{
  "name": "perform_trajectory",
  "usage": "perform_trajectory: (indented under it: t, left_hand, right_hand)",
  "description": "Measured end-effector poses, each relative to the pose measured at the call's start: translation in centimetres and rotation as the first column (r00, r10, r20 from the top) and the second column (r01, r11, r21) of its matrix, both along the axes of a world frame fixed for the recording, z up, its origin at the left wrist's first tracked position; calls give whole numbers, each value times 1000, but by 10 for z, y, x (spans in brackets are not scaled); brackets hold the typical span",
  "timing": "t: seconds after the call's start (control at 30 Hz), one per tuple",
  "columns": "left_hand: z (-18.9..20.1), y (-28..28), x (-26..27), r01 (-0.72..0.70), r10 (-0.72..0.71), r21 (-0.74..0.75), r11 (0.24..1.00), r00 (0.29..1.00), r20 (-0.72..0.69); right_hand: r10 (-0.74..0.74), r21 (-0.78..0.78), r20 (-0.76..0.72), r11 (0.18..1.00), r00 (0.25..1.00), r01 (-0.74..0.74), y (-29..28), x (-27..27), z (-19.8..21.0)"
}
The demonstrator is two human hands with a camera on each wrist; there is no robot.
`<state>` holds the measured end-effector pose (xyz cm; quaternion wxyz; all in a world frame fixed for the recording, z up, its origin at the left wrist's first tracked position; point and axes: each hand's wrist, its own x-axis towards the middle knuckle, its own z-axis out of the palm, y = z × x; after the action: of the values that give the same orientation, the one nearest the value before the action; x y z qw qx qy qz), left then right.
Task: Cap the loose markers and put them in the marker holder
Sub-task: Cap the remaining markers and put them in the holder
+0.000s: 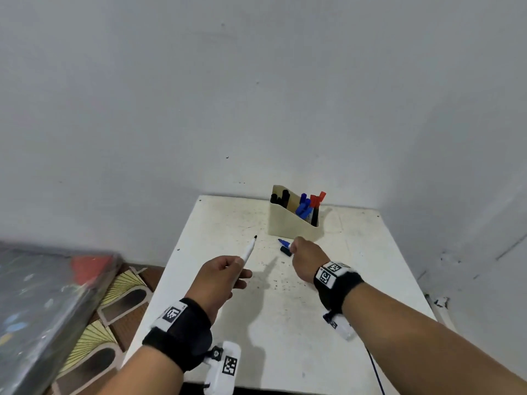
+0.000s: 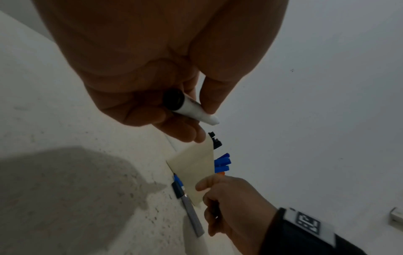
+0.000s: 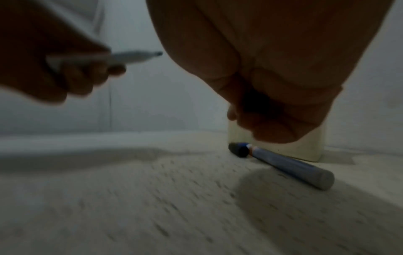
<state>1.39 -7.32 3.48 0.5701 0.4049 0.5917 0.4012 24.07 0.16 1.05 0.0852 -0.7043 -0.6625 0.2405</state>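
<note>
Fingers (image 1: 228, 265) grip marker (image 1: 248, 249) near table (image 1: 199, 252) edge.

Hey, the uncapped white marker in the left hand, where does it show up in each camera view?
Head: white marker left of centre, black tip up, gripped by the left hand.
Left wrist: centre, black butt end nearest the camera.
Right wrist: upper left, blurred, tip pointing right.
Shared landmark: beige marker holder.
</note>
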Motion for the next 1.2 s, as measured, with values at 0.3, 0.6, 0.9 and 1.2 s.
perform_trajectory:
  t: [0.3, 0.6, 0.9, 1.2]
  left_hand:
    - [-25, 17, -1, 18, -19, -41, 999, 1000, -24]
    - [-13, 7, 3, 24, -24, -18, 1000, 1000, -13]
    - [45, -32, 19, 116, -116, 134, 984, 993, -11]
    - [97, -72, 33, 198, -193, 322, 926, 980, -48]
  right_hand:
    - [126, -1, 342, 991, 931, -134, 33, -20, -41]
    - [-39, 47, -146, 998, 988, 46, 5, -8, -9]
    - [-121, -70, -974, 964, 191, 256, -67, 14, 90]
    - [-17, 3, -996, 970, 83, 243, -105, 17, 133]
